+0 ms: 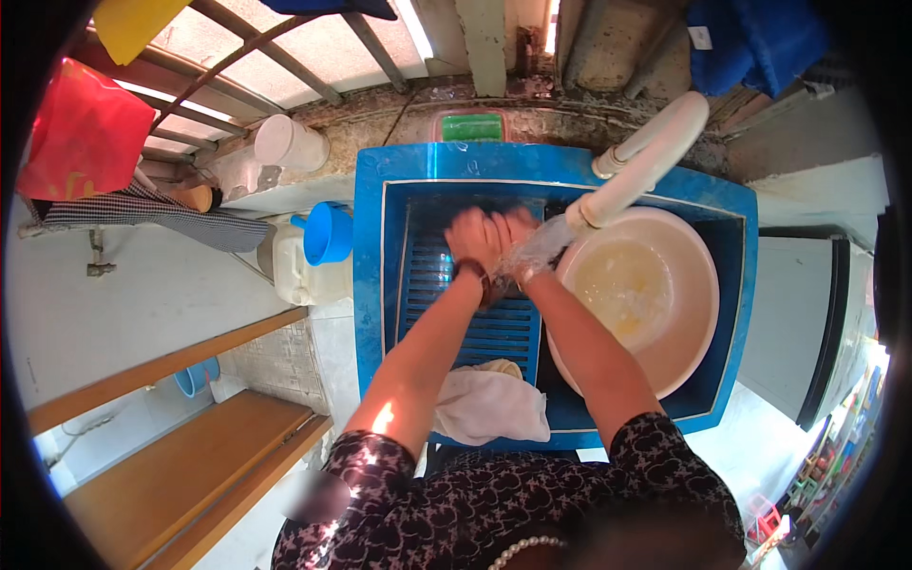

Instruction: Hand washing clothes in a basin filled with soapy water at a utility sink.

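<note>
My left hand and my right hand touch each other over the ribbed washboard side of a blue plastic sink. Both are blurred, so their fingers are hard to make out, and no held object shows. Water pours over my wrists from a white pipe spout. A dark bracelet circles my left wrist. Right of my hands, a pale pink basin holds a little cloudy, yellowish water. Nearer my body, a wet white cloth lies over the lower part of the washboard.
A green bar of soap in a tray sits behind the sink. To the left stand a blue dipper, a whitish plastic jug and a white tub. A grey-white cabinet-like appliance is at the right.
</note>
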The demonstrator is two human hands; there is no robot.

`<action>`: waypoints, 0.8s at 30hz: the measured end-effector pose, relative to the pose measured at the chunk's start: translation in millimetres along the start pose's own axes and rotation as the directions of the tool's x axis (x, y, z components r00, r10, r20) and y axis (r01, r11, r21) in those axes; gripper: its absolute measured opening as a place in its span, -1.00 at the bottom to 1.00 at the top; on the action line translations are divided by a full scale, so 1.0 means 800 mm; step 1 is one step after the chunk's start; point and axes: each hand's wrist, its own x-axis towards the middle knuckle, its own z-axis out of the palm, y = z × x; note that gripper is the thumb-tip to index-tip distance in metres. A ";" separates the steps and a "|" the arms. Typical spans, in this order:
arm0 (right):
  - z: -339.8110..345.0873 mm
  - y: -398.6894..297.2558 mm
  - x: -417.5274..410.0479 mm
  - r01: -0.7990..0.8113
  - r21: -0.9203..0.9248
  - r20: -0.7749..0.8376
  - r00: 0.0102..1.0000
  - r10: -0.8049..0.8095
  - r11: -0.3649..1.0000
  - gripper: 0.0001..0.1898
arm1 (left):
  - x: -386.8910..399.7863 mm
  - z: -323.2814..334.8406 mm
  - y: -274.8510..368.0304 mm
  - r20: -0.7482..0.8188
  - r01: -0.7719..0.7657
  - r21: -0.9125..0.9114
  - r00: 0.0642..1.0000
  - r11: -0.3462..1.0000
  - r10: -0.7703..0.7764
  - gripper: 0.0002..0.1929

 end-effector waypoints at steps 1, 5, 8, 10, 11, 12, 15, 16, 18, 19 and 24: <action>-0.017 -0.030 0.026 -0.091 0.050 0.082 0.993 0.087 0.995 -0.73 | -0.003 -0.004 -0.015 -0.005 0.015 0.011 1.000 1.000 -0.015 -0.75; -0.020 -0.002 -0.070 -0.054 -0.075 0.028 0.998 0.056 0.996 -0.79 | -0.062 -0.020 0.004 -0.075 -0.166 -0.236 0.985 0.958 0.152 -0.81; -0.075 -0.083 -0.136 -0.075 0.358 -0.086 0.990 0.113 0.931 -0.82 | -0.153 -0.075 0.017 -0.055 -0.095 -0.551 0.995 0.829 0.078 -0.85; -0.038 -0.058 -0.119 -0.014 0.301 -0.036 0.999 0.026 0.954 -0.81 | -0.137 -0.058 -0.007 -0.061 -0.103 -0.413 0.994 0.905 0.086 -0.84; -0.012 -0.038 -0.110 0.046 0.246 0.030 0.998 -0.055 0.968 -0.79 | -0.130 -0.047 -0.021 -0.059 -0.096 -0.264 0.995 0.960 0.083 -0.84; 0.014 -0.011 -0.074 0.283 -0.218 -0.077 0.949 -0.305 0.934 -0.79 | -0.085 -0.027 -0.019 -0.098 -0.081 -0.183 0.993 0.980 0.064 -0.83; 0.029 0.065 -0.010 0.117 -0.196 0.001 0.993 -0.119 0.974 -0.76 | -0.001 0.013 0.021 0.024 -0.022 0.099 1.000 0.995 0.020 -0.81; 0.028 0.064 -0.011 0.140 -0.239 -0.092 0.982 -0.166 0.961 -0.76 | -0.003 0.011 0.023 -0.016 -0.115 0.062 0.993 0.991 0.116 -0.82; 0.023 0.031 -0.044 0.017 -0.221 0.066 0.998 -0.003 0.975 -0.75 | -0.029 -0.010 -0.004 -0.046 -0.286 -0.157 0.958 0.945 0.282 -0.82; -0.003 -0.014 -0.070 -0.047 0.033 0.035 0.998 0.046 0.998 -0.75 | -0.065 -0.035 -0.016 0.002 -0.224 -0.260 0.973 0.939 0.232 -0.85; -0.059 -0.049 -0.123 -0.002 0.134 -0.003 1.000 0.002 0.991 -0.75 | -0.131 -0.044 0.006 -0.001 -0.141 -0.344 0.989 0.928 0.150 -0.85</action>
